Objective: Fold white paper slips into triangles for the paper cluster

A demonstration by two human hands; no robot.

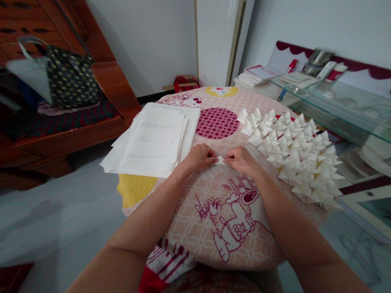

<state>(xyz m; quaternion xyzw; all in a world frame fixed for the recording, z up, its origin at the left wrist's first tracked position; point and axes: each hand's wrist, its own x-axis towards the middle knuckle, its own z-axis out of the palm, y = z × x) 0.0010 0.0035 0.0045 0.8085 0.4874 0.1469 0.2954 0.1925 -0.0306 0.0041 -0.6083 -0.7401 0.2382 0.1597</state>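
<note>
A small folded piece of white paper (220, 161) lies between my two hands, low over the cloth-covered table (206, 216). My left hand (201, 156) pinches its left end, fingers closed. At the right end, my right hand (240, 159) grips it the same way, thumb and fingers together. Part of the paper is hidden under the fingertips. To the left, close to my left hand, is a stack of white paper sheets (150, 138), some with faint printed lines. On the right stand many pointed folded paper pieces (291, 151), set close together in rows.
A glass shelf (345, 106) with cups, papers and a metal container runs along the right, near the table edge. A wooden bench (113, 94) at the left holds a dark patterned bag (72, 76). A framed panel (381, 214) leans at lower right.
</note>
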